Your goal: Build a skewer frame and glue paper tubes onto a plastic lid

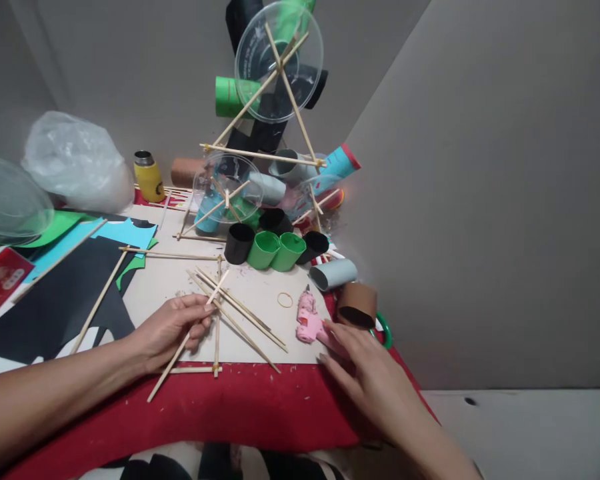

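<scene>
Plain grey walls rise behind a red cloth and a pale beige board, on which the work looks partway along. At upper centre, an upright triangular frame of pale wooden sticks appears already joined at its corners, with a clear round plastic lid by its top crossing. At centre left lies a flat wooden-stick frame, bound at three visible corners; the fourth is hidden by the forearm. Left unattached, it seems, are several loose wooden sticks at centre and a thin tan rubber band. Near the lower centre the left hand pinches one pale slim stick, fingertips together on it. Right of centre, the right hand has thumb and fingers apart about the handle of a pink glue gun; whether they touch it cannot be told. Among containers, two short green tubes stand open-topped, showing only green inner walls, between two short black tubes whose insides are too dark to read. At upper left, a yellow bottle with a metal top hides its contents, and whatever a cloudy plastic bag holds is unclear.
</scene>
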A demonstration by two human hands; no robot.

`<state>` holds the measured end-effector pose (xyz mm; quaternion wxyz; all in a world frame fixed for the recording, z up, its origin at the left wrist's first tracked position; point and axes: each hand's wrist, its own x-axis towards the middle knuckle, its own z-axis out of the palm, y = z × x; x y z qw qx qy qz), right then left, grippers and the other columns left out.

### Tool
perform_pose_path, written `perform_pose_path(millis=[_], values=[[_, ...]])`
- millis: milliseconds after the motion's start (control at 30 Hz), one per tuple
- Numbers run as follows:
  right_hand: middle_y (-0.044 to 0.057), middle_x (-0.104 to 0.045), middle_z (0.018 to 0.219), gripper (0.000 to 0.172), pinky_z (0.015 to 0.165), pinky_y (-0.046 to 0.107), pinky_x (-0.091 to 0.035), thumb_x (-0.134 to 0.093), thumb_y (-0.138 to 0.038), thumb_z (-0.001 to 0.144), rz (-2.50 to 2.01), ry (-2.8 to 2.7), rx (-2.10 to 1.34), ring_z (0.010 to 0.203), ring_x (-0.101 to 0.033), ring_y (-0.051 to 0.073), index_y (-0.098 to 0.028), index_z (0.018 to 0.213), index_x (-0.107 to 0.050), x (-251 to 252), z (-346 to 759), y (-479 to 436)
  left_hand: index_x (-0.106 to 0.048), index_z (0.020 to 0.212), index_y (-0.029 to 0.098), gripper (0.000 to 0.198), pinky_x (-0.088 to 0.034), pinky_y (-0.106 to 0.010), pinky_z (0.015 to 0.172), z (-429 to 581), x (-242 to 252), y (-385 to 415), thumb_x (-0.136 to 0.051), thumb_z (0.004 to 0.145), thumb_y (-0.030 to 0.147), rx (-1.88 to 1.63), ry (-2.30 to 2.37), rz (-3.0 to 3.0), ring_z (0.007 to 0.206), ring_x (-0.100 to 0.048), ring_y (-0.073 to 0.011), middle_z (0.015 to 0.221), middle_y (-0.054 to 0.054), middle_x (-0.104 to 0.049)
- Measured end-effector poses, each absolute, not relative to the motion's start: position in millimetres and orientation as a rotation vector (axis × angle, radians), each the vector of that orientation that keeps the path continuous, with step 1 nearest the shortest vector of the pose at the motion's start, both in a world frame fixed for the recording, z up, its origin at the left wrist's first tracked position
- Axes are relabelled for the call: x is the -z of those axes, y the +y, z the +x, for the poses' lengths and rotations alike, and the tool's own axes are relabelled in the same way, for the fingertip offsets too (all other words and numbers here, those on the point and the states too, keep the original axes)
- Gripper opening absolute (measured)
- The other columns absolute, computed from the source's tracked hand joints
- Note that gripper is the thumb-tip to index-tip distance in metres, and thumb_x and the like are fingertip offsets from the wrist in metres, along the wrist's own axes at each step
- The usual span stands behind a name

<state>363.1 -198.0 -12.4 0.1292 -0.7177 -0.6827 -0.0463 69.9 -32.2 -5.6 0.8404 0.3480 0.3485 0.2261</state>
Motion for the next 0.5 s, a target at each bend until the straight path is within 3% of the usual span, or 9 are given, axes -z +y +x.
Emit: perform_pose_path(millis=[233,367,500], values=[[0.019,-0.064,0.120,0.047,0.079,0.047,-0.055,-0.042,-0.021,0.088,-2.150,-2.135,0.323,0.102,-0.064,0.034,-0.012,0.134,-0.050,35.7,370.5,-186.2,-0.054,0.078,0.014,0.021,-0.019,-0.013,0.035,68.3,8.7,-33.6,-0.073,0.075,0.021,-0.482,0.723,0.701,0.040,-0.032,-0.0009,0.061,0.003,-0.052],[0.020,-0.059,0.126,0.055,0.081,0.046,-0.055,-0.041,-0.018,0.085,-2.102,-2.119,0.282,0.108,-0.062,0.033,-0.012,0.140,-0.040,43.1,376.2,-185.1,-0.054,0.076,0.013,0.020,-0.015,-0.013,0.034,68.8,8.2,-33.9,-0.072,0.074,0.021,-0.493,0.745,0.701,0.039,-0.031,0.0000,0.062,0.002,-0.054],[0.015,-0.061,0.125,0.050,0.081,0.037,-0.056,-0.043,-0.021,0.083,-2.081,-1.964,0.086,0.105,-0.064,0.027,-0.015,0.133,-0.046,38.0,380.0,-188.1,-0.055,0.076,0.011,0.020,-0.014,-0.014,0.034,68.4,4.7,-35.3,-0.071,0.074,0.022,-0.498,0.749,0.707,0.037,-0.028,0.0015,0.069,-0.002,-0.061]])
